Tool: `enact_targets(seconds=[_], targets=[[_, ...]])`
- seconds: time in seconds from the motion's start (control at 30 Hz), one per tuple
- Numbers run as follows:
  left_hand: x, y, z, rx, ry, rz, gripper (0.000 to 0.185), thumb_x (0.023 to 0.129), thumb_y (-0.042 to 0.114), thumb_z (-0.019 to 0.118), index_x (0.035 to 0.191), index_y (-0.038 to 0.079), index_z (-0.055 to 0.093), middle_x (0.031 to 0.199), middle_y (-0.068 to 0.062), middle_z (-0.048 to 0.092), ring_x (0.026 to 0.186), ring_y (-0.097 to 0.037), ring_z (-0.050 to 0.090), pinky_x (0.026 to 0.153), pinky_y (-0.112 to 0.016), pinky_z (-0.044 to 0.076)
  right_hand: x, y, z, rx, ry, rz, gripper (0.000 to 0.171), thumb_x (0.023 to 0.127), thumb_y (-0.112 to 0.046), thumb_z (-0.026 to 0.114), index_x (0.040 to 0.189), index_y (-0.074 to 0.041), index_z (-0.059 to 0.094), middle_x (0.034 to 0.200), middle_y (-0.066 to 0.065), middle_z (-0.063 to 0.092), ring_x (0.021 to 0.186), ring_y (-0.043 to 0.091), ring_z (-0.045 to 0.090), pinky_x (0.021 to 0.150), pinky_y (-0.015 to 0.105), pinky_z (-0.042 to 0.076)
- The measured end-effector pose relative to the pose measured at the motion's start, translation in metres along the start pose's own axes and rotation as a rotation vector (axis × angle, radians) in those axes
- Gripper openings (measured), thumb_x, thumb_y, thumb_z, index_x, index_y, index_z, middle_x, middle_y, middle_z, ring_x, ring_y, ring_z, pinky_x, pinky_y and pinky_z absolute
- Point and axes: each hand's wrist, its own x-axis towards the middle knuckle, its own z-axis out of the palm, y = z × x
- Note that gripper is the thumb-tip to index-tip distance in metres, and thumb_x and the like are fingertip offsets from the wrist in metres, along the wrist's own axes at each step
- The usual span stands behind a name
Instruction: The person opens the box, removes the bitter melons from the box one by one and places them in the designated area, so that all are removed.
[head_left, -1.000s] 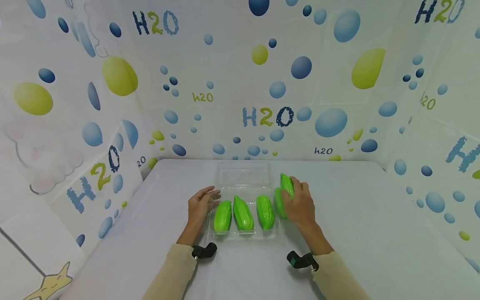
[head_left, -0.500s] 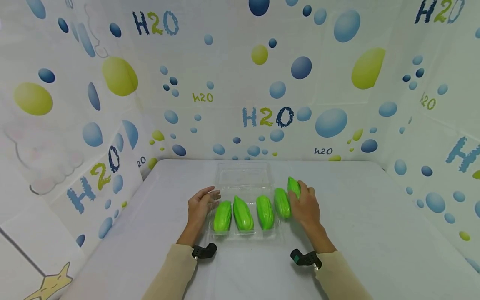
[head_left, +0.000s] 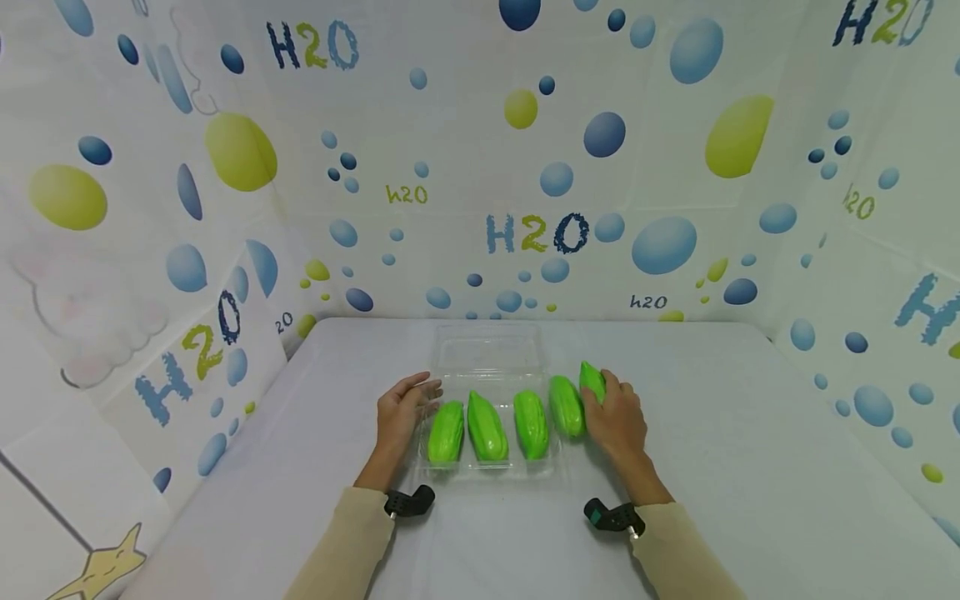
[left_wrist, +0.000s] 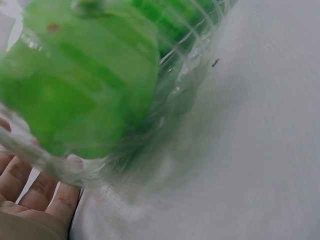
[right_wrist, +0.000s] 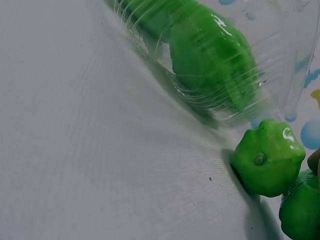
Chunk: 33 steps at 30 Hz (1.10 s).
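Note:
A clear plastic clamshell box (head_left: 487, 472) lies with its lid (head_left: 487, 350) folded back behind it. In it are three glossy green ridged bitter melons, a left one (head_left: 446, 433), a middle one (head_left: 487, 427) and a right one (head_left: 531, 425). A fourth bitter melon (head_left: 567, 407) lies on the table just right of the box. Beside that one, my right hand (head_left: 617, 417) grips another bitter melon (head_left: 592, 381), whose lower part the hand hides; the right wrist view has its end (right_wrist: 300, 210). At the box's left wall is my left hand (head_left: 399, 410), its fingers (left_wrist: 37, 192) relaxed alongside the plastic.
A white cloth covers the table (head_left: 690, 400). Behind and at both sides stand white walls (head_left: 450, 125) printed with blue and green spots and lettering. Dark wrist cameras sit on the left wrist (head_left: 408, 502) and right wrist (head_left: 613, 515).
My right hand has moved right and slightly toward me with its bitter melon, from over the fourth one to beside it, uncovering that one. The left hand stays at the box.

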Motion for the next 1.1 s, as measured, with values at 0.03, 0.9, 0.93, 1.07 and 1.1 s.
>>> enact_targets(seconds=[0.03,0.9,0.93,1.07,1.1], targets=[[0.000,-0.001,0.000,0.000,0.003,0.003,0.040,0.097,0.001,0.049,0.136,-0.007,0.058,0.129,-0.024,0.066,0.118,-0.039,0.066,0.097,-0.040,0.058,0.000,0.001,0.000,-0.007,-0.005,0.003,0.060,0.099,-0.040,0.049,0.148,-0.005,0.047,0.120,0.026,0.058,0.105,0.042,0.057,0.075,0.058,0.050],[-0.015,0.026,0.005,-0.002,-0.026,0.005,0.037,0.096,-0.003,0.049,0.131,-0.010,0.059,0.127,-0.030,0.065,0.117,-0.045,0.064,0.099,-0.049,0.055,0.004,0.009,0.002,0.043,-0.018,0.020,0.058,0.101,-0.040,0.046,0.138,0.004,0.053,0.125,0.030,0.062,0.112,0.047,0.062,0.086,0.061,0.052],[-0.015,0.027,0.005,-0.004,-0.025,0.000,0.037,0.096,-0.003,0.048,0.131,-0.009,0.060,0.128,-0.031,0.064,0.118,-0.046,0.063,0.100,-0.050,0.054,0.004,0.009,0.002,0.045,-0.016,0.018,0.058,0.101,-0.040,0.046,0.138,0.004,0.053,0.125,0.030,0.062,0.112,0.047,0.062,0.086,0.061,0.052],[-0.015,0.028,0.005,-0.010,-0.021,-0.014,0.037,0.096,-0.005,0.048,0.131,-0.008,0.061,0.128,-0.031,0.064,0.120,-0.048,0.061,0.102,-0.051,0.052,0.004,0.008,0.002,0.061,-0.014,0.016,0.057,0.102,-0.038,0.046,0.139,0.004,0.053,0.126,0.030,0.062,0.112,0.046,0.062,0.087,0.060,0.052],[-0.016,0.028,0.005,-0.008,-0.019,-0.016,0.037,0.096,-0.005,0.048,0.130,-0.008,0.061,0.128,-0.031,0.064,0.120,-0.047,0.062,0.102,-0.051,0.053,0.004,0.008,0.002,0.065,-0.016,0.016,0.057,0.102,-0.038,0.045,0.140,0.004,0.052,0.126,0.029,0.062,0.113,0.046,0.062,0.087,0.060,0.052]])
